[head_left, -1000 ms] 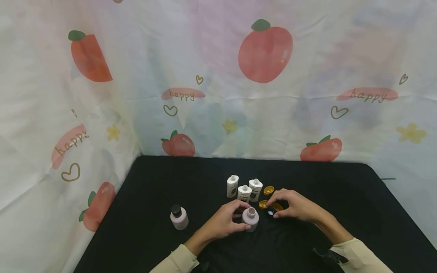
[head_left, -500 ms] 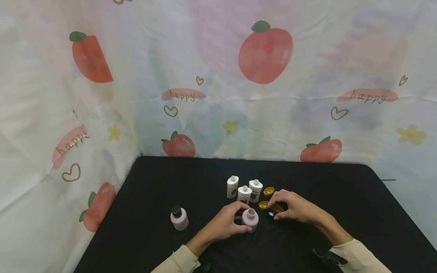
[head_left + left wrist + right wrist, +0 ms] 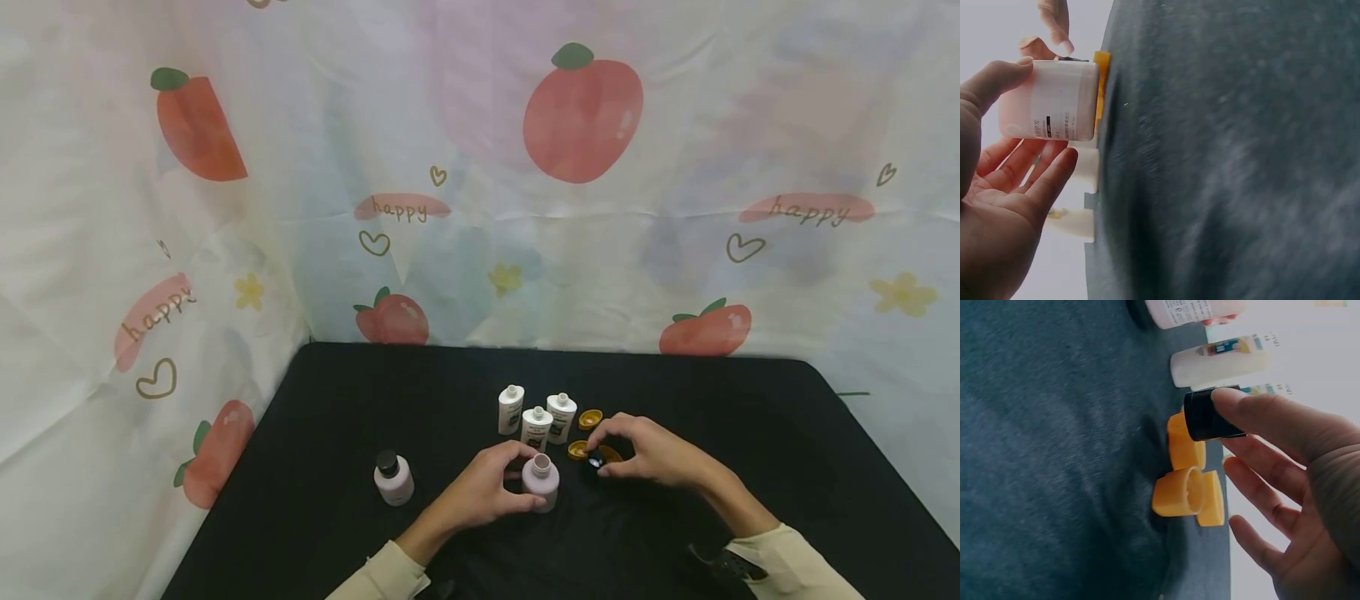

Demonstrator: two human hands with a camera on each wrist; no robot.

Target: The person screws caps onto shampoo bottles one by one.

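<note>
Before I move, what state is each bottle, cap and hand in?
Left hand: gripping the near pink bottle.
Near pink bottle: uncapped, upright.
Right hand: pinching the black cap.
Black cap: off, held.
Far-left pink bottle: capped, upright.
Three white bottles: uncapped, upright.
Three yellow caps: off, loose.

Black table, pale fabric backdrop behind it, printed red fruits, yellow flowers, outlined hearts, "happy" lettering
</note>
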